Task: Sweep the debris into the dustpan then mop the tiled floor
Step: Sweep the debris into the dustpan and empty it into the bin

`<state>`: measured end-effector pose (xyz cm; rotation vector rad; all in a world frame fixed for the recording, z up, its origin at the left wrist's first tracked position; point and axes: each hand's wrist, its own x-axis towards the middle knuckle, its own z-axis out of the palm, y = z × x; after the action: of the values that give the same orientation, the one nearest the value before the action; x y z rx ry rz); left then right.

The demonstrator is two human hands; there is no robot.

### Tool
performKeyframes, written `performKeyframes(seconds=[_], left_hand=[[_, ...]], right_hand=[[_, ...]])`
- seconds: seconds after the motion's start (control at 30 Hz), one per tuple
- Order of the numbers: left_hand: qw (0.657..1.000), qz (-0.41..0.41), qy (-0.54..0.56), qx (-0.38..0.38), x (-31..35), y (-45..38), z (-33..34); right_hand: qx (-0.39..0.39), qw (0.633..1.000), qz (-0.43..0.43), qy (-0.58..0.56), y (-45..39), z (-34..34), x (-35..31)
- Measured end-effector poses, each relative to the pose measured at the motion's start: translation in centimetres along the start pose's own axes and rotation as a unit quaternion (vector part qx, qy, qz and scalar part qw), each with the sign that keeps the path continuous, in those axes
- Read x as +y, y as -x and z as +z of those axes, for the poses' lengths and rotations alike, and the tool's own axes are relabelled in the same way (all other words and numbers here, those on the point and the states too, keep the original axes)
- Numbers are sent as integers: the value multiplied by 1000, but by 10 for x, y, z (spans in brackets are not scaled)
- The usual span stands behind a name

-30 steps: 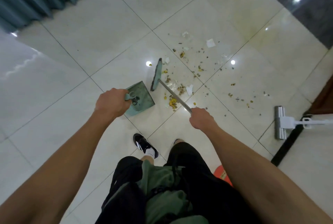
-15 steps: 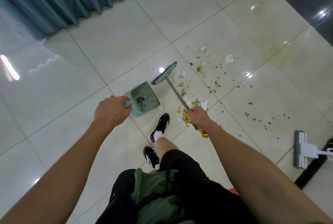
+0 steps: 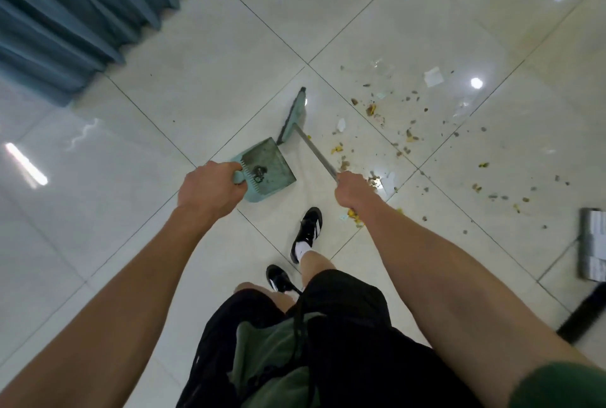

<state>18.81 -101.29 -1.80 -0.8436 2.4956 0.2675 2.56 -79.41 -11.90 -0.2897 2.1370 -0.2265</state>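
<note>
My left hand (image 3: pixel 210 189) grips the handle of a teal dustpan (image 3: pixel 270 166) that is tilted over the glossy tiled floor (image 3: pixel 210 86), with a small dark clump inside it. My right hand (image 3: pixel 352 191) grips the grey handle of a teal broom (image 3: pixel 316 151); its head (image 3: pixel 293 115) stands just beyond the dustpan's far corner. Debris (image 3: pixel 406 138) of yellow and brown bits and white paper scraps (image 3: pixel 433 77) lies scattered to the right of the broom and around my right hand.
Blue curtains (image 3: pixel 75 10) hang along the far left. A white flat mop head (image 3: pixel 595 243) lies at the right edge, with a dark strip (image 3: pixel 583 319) below it. My black shoes (image 3: pixel 308 225) stand just behind the dustpan.
I have stepped to the left and forward, so the debris now lies more to the right. The broom head has swung left out of the debris to the dustpan's far corner. Both grips hold.
</note>
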Motion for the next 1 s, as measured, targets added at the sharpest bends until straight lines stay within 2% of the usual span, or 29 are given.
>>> performKeyframes(seconds=[0.2, 0.47, 0.63, 0.83, 1.0], left_hand=[[997, 68, -41, -19, 35, -47, -25], [983, 162, -80, -42, 96, -86, -50], [971, 216, -98, -41, 112, -102, -56], [959, 258, -110, -32, 108, -134, -74], [959, 265, -98, -31, 73, -173, -103]], right_hand=[[14, 997, 59, 40, -2, -15, 30], [32, 989, 142, -16, 27, -18, 77], [50, 981, 180, -49, 46, -16, 96], [69, 972, 191, -120, 52, -12, 74], [88, 975, 175, -104, 34, -32, 24]])
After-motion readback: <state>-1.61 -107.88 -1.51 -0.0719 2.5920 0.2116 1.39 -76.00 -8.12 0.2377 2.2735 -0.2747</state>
